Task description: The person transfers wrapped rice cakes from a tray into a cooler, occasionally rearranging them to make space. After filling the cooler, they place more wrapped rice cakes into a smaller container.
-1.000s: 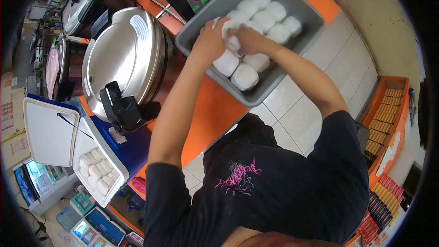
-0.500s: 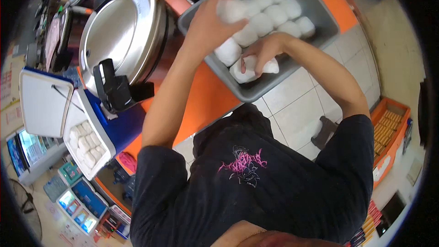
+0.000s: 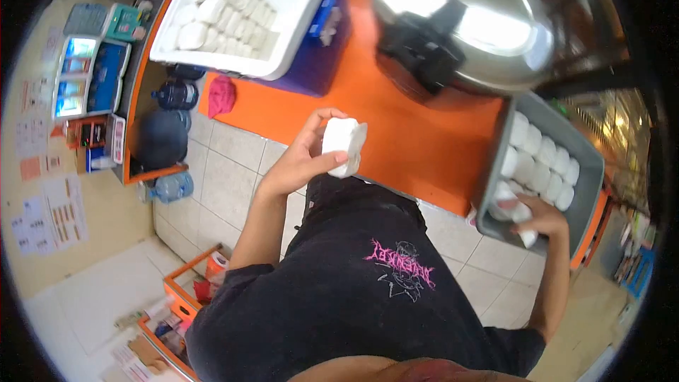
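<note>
My left hand [image 3: 300, 163] is raised in front of my body, thumb and fingers closed round a white wrapped packet [image 3: 340, 143] with a loose flap at its edge. To the right, my right hand [image 3: 546, 216] reaches into a grey tub [image 3: 488, 201]. Its fingers are curled on another white packet [image 3: 526, 235] in the tub's near part. Rows of similar rounded white packets [image 3: 549, 151] fill the rest of the tub. At the upper left, a blue-and-white cooler box [image 3: 279, 64] stands uncovered with several white packets [image 3: 212, 14] stacked inside.
A large pot with a shiny steel lid [image 3: 488, 21] and black handle stands on the orange table [image 3: 417, 141], between cooler and tub. A pink cloth [image 3: 221, 95] lies at the table's left end. Water bottles [image 3: 172, 187] and orange crates [image 3: 187, 290] are at the left.
The view has swung left, toward the cooler. My left hand has left the tub and now holds a white packet in front of me. My right hand stays in the tub.
</note>
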Demonstrator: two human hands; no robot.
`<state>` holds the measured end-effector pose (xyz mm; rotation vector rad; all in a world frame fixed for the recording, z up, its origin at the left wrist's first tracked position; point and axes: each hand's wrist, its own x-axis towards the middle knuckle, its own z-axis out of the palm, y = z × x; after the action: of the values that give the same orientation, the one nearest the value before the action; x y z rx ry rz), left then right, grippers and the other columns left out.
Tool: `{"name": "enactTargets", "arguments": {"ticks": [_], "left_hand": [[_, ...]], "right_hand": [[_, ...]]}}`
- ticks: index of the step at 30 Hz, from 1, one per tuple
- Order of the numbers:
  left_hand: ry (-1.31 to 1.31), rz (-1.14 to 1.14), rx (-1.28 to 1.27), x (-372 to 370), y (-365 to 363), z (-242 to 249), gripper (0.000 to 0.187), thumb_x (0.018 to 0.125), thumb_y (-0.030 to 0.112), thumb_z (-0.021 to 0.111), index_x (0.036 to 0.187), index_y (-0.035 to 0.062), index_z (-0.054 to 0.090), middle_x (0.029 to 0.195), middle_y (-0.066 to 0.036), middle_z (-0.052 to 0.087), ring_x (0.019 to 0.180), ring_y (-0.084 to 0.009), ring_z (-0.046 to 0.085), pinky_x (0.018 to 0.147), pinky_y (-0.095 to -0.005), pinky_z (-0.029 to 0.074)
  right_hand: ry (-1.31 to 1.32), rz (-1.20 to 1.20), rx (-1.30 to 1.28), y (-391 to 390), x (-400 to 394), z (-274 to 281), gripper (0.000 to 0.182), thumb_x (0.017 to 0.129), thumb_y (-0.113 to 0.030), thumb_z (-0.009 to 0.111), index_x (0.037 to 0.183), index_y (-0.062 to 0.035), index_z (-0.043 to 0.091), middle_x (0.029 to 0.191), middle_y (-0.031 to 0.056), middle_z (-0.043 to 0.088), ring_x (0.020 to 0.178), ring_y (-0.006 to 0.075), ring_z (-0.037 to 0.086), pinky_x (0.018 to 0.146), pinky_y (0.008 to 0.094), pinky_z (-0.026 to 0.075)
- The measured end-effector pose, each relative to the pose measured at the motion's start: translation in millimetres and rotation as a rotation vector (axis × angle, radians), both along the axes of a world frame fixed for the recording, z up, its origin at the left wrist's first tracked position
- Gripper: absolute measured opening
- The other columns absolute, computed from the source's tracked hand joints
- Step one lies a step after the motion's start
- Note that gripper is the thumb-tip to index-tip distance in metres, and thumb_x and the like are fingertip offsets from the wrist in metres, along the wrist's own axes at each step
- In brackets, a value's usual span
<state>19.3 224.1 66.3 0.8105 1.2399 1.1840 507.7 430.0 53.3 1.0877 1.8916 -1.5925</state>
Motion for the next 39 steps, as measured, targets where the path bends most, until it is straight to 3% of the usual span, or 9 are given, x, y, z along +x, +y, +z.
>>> {"name": "enactTargets", "arguments": {"ticks": [3,6,11,13,16,21,29,36,39], "left_hand": [[-0.045,-0.014,0.061,-52,-15,10,0.069,0.084,0.008,0.08,0.141,0.0137,0.042,0.129,-0.006,0.055,0.121,-0.0187,0.054,0.101,-0.0368,0.045],[-0.05,-0.134,0.156,-125,-32,16,0.082,0.072,0.012,0.088,0.14,0.0122,0.042,0.133,-0.01,0.054,0.124,-0.0197,0.053,0.102,-0.0354,0.043],[-0.209,-0.167,0.316,-256,-41,8,0.09,0.063,0.019,0.093,0.137,0.0098,0.044,0.133,-0.015,0.055,0.122,-0.0259,0.056,0.1,-0.038,0.045],[-0.313,-0.252,0.493,-307,-41,5,0.085,0.063,0.015,0.092,0.135,0.0097,0.045,0.133,-0.02,0.054,0.12,-0.0292,0.057,0.098,-0.0396,0.046],[-0.311,-0.251,0.494,-370,-55,6,0.083,0.062,0.013,0.092,0.132,0.0092,0.048,0.133,-0.024,0.053,0.118,-0.0319,0.057,0.097,-0.0406,0.046],[-0.344,-0.169,0.385,-432,-94,2,0.081,0.062,0.013,0.092,0.132,0.0105,0.05,0.134,-0.025,0.053,0.12,-0.0324,0.057,0.099,-0.043,0.045],[-0.324,-0.178,0.312,-508,-116,-42,0.084,0.068,0.02,0.094,0.133,0.0158,0.042,0.133,-0.031,0.046,0.114,-0.0407,0.06,0.091,-0.0499,0.054],[-0.468,-0.259,0.3,-537,-69,-49,0.082,0.065,0.01,0.089,0.134,0.0127,0.046,0.137,-0.027,0.05,0.122,-0.0343,0.056,0.098,-0.0449,0.047],[-0.493,-0.302,0.334,-543,-62,-50,0.085,0.062,0.009,0.091,0.134,0.013,0.046,0.136,-0.029,0.05,0.121,-0.0352,0.056,0.098,-0.0454,0.047]], "right_hand": [[0.072,-0.461,-0.172,-6,26,56,0.073,0.059,-0.008,0.08,0.13,-0.0026,0.067,0.135,0.0129,0.06,0.092,0.0162,0.064,0.077,0.0292,0.052],[0.314,-0.454,0.09,-28,-9,119,0.082,0.053,-0.022,0.09,0.129,-0.0018,0.067,0.139,0.0224,0.055,0.111,0.0281,0.064,0.077,0.0313,0.056],[0.549,-0.398,0.465,-45,-263,159,0.099,0.056,-0.061,0.092,0.13,-0.0021,0.061,0.144,0.0292,0.051,0.127,0.0393,0.057,0.092,0.0425,0.054],[0.528,-0.247,0.399,-15,-390,148,0.096,0.061,-0.063,0.088,0.13,-0.001,0.063,0.141,0.0248,0.057,0.13,0.0373,0.055,0.102,0.0461,0.048],[0.263,0.142,0.249,39,-573,135,0.069,0.069,-0.031,0.078,0.134,-0.0083,0.067,0.132,0.0136,0.065,0.114,0.0191,0.061,0.102,0.0327,0.045],[-0.017,0.207,0.076,106,-739,-33,0.057,0.074,-0.025,0.075,0.131,-0.0195,0.07,0.132,0.0122,0.063,0.12,0.0259,0.055,0.105,0.0358,0.043],[0.032,-0.149,0.43,107,-778,-183,0.067,0.07,-0.033,0.085,0.128,-0.0125,0.06,0.13,0.0161,0.058,0.117,0.0296,0.056,0.091,0.0455,0.051],[-0.276,-0.3,0.484,14,-761,-190,0.097,0.065,-0.036,0.092,0.137,-0.0093,0.032,0.133,0.0245,0.042,0.116,0.0406,0.057,0.096,0.0451,0.053],[0.214,-0.105,0.905,6,-753,-206,0.095,0.066,-0.035,0.093,0.134,-0.0081,0.033,0.132,0.025,0.042,0.112,0.0428,0.059,0.094,0.046,0.053]]}}
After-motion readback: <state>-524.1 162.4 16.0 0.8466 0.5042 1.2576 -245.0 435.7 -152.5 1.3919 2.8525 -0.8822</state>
